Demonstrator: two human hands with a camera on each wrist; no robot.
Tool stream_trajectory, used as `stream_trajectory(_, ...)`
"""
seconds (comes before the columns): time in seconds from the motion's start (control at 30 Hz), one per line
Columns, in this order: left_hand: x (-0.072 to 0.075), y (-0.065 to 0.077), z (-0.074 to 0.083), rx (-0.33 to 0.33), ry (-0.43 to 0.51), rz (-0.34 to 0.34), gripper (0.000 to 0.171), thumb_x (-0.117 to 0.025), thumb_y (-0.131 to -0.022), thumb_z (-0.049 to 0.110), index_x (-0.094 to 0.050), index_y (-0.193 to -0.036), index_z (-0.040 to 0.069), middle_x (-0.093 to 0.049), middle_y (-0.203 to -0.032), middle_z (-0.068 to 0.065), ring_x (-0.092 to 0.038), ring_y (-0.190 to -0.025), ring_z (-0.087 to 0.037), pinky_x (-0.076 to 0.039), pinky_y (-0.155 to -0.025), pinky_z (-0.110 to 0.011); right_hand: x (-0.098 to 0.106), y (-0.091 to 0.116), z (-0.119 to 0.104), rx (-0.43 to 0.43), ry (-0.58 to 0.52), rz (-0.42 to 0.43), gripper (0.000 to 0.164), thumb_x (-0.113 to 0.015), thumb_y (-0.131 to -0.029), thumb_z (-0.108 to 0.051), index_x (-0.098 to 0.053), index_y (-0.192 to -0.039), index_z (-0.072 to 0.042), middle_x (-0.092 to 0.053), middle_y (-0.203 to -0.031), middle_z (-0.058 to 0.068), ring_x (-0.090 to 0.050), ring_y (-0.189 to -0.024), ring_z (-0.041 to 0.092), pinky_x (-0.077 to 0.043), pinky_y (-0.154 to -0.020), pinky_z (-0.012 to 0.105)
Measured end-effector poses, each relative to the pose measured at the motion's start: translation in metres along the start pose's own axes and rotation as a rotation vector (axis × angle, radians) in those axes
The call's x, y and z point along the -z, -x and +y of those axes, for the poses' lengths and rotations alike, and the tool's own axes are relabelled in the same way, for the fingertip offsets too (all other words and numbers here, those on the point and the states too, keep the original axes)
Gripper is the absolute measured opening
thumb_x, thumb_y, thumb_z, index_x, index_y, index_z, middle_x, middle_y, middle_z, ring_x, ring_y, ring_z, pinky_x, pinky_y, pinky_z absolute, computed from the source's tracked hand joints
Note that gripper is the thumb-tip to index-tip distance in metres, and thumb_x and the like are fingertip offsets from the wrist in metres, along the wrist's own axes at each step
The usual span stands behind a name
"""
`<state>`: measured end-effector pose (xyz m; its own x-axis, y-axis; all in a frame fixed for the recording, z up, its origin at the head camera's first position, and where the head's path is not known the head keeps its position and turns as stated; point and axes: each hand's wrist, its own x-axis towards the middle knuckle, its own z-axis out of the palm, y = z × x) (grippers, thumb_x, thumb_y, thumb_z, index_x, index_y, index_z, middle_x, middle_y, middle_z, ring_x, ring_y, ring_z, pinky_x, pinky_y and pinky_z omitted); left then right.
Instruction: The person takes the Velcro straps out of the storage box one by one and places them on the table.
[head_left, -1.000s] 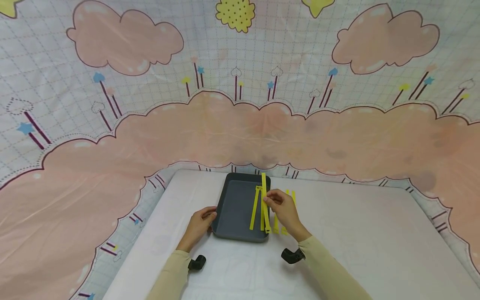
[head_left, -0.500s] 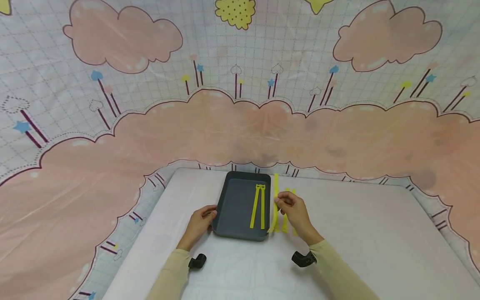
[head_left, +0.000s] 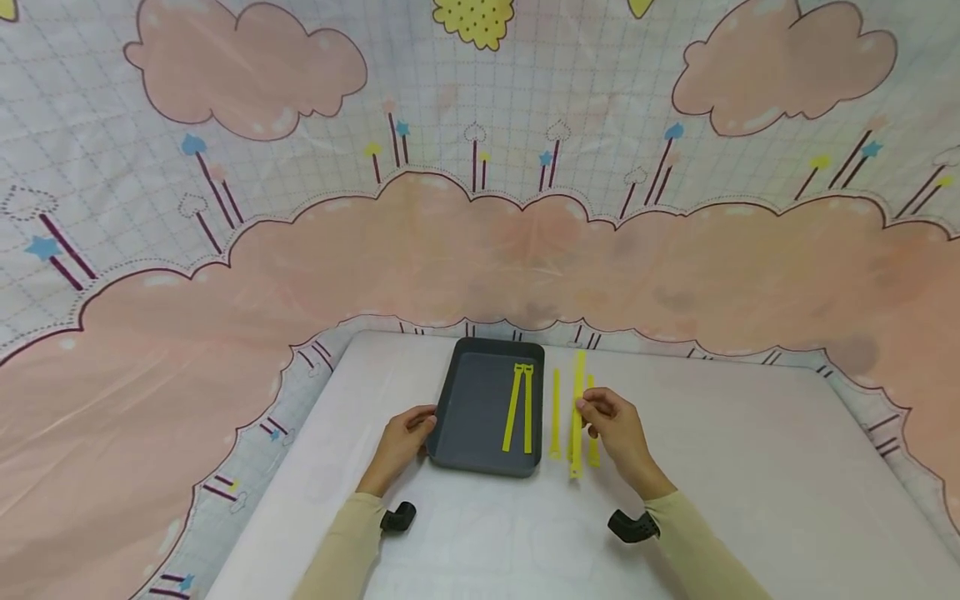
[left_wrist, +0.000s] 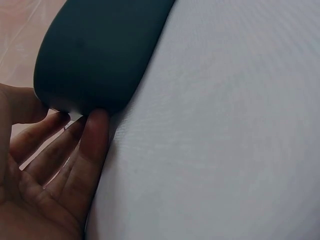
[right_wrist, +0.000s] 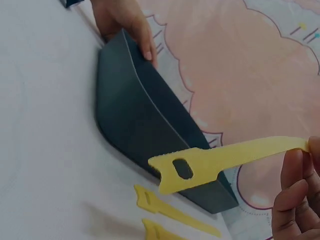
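Note:
My left hand [head_left: 401, 443] grips the left side of a dark grey tray [head_left: 472, 417], its thumb at the rim and fingers against the outer wall. In the left wrist view the fingertips touch the tray's wall. To the tray's right, my right hand [head_left: 617, 433] pinches a yellow hook-and-loop cable tie [head_left: 577, 417] near its middle, with its slotted head hanging toward me. Two more yellow cable ties [head_left: 513, 408] lie side by side in the tray. Beneath and beside the held one, other yellow ties [head_left: 556, 417] rest on the table, partly hidden.
A white cloth covers the table [head_left: 750, 450]. Behind it hangs a printed backdrop [head_left: 480, 258] with clouds and stars. Black wrist devices [head_left: 633, 526] sit at both sleeves.
My right hand has moved right with the yellow cable tie, from above the tray's right edge to above the ties on the table. The left hand stays at the tray.

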<state>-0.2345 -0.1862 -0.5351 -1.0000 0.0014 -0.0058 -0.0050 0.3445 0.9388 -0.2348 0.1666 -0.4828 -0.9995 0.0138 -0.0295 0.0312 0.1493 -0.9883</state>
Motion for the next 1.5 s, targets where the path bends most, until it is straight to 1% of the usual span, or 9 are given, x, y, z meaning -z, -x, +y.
stream_trajectory(0.1,0.000,-0.001,-0.002,-0.044,-0.011,0.003,0.034,-0.061,-0.098,0.018,-0.063,-0.127,0.000,-0.069,-0.117,-0.022,-0.068,-0.101,-0.022,-0.053,-0.061,-0.026,0.006,0.001,0.002,-0.009,0.009,0.006,0.023,-0.065,-0.096,-0.019,-0.060,-0.109,0.000,-0.064,-0.081,-0.001,-0.057,-0.073,0.012,-0.047,-0.061,0.025)
stream_trajectory(0.23,-0.001,-0.001,-0.002,-0.056,-0.018,0.008,0.034,-0.061,-0.098,0.018,-0.063,-0.126,-0.001,-0.069,-0.116,-0.022,-0.067,-0.097,-0.018,-0.053,-0.060,-0.026,0.015,0.003,0.007,-0.009,0.018,0.029,0.024,-0.065,-0.096,-0.018,-0.059,-0.110,0.001,-0.064,-0.080,-0.003,-0.058,-0.072,0.010,-0.048,-0.061,0.026)
stream_trajectory(0.33,-0.001,-0.002,-0.001,-0.009,-0.008,0.011,0.034,-0.061,-0.098,0.016,-0.062,-0.129,0.000,-0.068,-0.119,-0.022,-0.067,-0.104,-0.026,-0.053,-0.061,-0.024,0.020,0.004,0.008,-0.021,0.022,0.049,0.026,-0.065,-0.096,-0.016,-0.058,-0.112,0.003,-0.064,-0.080,-0.004,-0.058,-0.072,0.010,-0.047,-0.060,0.024)
stream_trajectory(0.53,-0.002,-0.003,0.000,0.003,-0.014,0.009,0.037,-0.057,-0.099,0.012,-0.057,-0.132,-0.006,-0.063,-0.123,-0.029,-0.063,-0.112,-0.039,-0.053,-0.061,-0.026,0.030,0.006,0.007,-0.036,0.030,0.071,0.027,-0.065,-0.096,-0.018,-0.058,-0.114,0.002,-0.065,-0.081,-0.006,-0.059,-0.073,0.010,-0.048,-0.061,0.023)
stream_trajectory(0.63,-0.002,-0.003,0.000,0.004,-0.015,0.012,0.037,-0.058,-0.099,0.013,-0.058,-0.131,-0.005,-0.065,-0.122,-0.027,-0.064,-0.112,-0.037,-0.053,-0.062,-0.025,0.036,0.007,0.008,-0.029,0.028,0.077,0.028,-0.064,-0.096,-0.018,-0.058,-0.114,0.003,-0.065,-0.079,-0.010,-0.058,-0.073,0.008,-0.048,-0.061,0.023)
stream_trajectory(0.8,-0.001,-0.003,0.001,0.024,0.014,0.008,0.034,-0.060,-0.099,0.016,-0.062,-0.130,0.003,-0.067,-0.121,-0.020,-0.066,-0.110,-0.030,-0.053,-0.062,-0.024,0.045,0.004,0.013,-0.003,0.017,0.077,0.028,-0.064,-0.097,-0.019,-0.057,-0.113,0.004,-0.065,-0.076,-0.015,-0.058,-0.071,0.005,-0.048,-0.059,0.022)
stream_trajectory(0.9,0.001,-0.002,0.001,0.032,0.031,0.002,0.033,-0.059,-0.099,0.015,-0.062,-0.130,0.005,-0.067,-0.122,-0.019,-0.066,-0.110,-0.030,-0.053,-0.062,-0.024,0.049,0.001,0.015,0.002,0.020,0.079,0.028,-0.064,-0.097,-0.019,-0.058,-0.112,0.004,-0.064,-0.075,-0.016,-0.058,-0.070,0.005,-0.048,-0.059,0.021)
stream_trajectory(1.2,0.000,-0.001,0.000,0.012,0.013,0.002,0.034,-0.060,-0.098,0.015,-0.062,-0.130,0.003,-0.067,-0.122,-0.021,-0.065,-0.113,-0.033,-0.054,-0.063,-0.024,0.057,-0.009,0.023,-0.050,0.052,0.071,0.029,-0.062,-0.098,-0.022,-0.057,-0.113,0.002,-0.063,-0.076,-0.014,-0.057,-0.073,0.005,-0.048,-0.062,0.021)
stream_trajectory(1.5,-0.001,-0.001,0.001,-0.006,-0.001,-0.003,0.035,-0.059,-0.099,0.016,-0.061,-0.130,0.000,-0.066,-0.122,-0.023,-0.066,-0.108,-0.031,-0.052,-0.062,-0.023,0.061,-0.020,0.032,-0.103,0.064,0.050,0.030,-0.062,-0.098,-0.023,-0.056,-0.115,0.001,-0.064,-0.080,-0.013,-0.058,-0.076,0.006,-0.048,-0.063,0.022)
